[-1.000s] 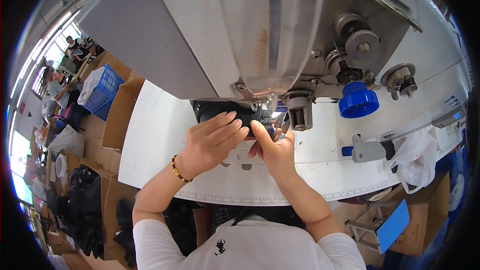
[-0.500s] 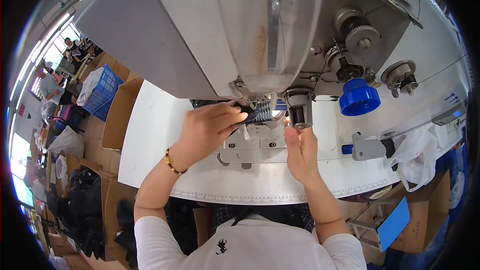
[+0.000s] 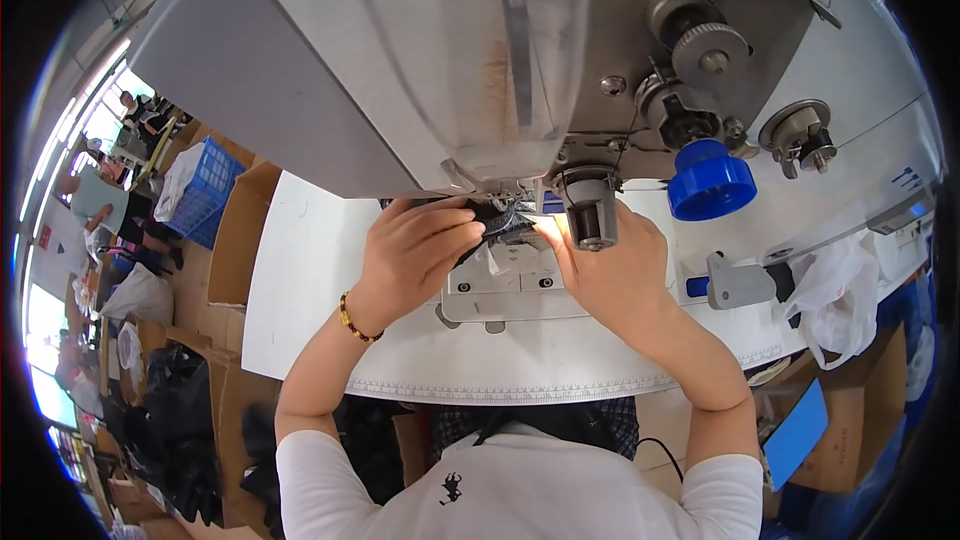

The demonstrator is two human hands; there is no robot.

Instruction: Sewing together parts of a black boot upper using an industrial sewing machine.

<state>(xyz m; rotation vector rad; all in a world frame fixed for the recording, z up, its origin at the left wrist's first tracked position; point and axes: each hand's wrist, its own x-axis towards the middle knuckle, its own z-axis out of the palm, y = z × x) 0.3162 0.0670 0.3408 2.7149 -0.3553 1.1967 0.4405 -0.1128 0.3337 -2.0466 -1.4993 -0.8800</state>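
My left hand (image 3: 418,252) is closed on a piece of dark fabric (image 3: 492,212), pressing it beside the needle area of a sewing machine (image 3: 400,60). The ribbed part of the fabric lies bunched under the machine head. From the right, my right hand (image 3: 618,270) reaches in with its fingertips brought together close to the fabric's right end. What they grip, if anything, is hidden, since a metal thread-tension cylinder (image 3: 593,215) covers part of the fingers. A white tag-like strip (image 3: 494,258) hangs below the fabric over the metal plate (image 3: 505,295).
A white table (image 3: 480,370) with a ruler edge carries the machine. A blue knob (image 3: 711,180) and a grey lever (image 3: 740,281) stick out on the right, near a white plastic bag (image 3: 840,300). Cardboard boxes (image 3: 240,240), a blue crate (image 3: 207,190) and black material (image 3: 175,430) stand left.
My right hand has moved in toward the needle area, its forearm swinging outward. The fabric's ribbed part looks more bunched. My left hand stays on it. The view has shifted slightly.
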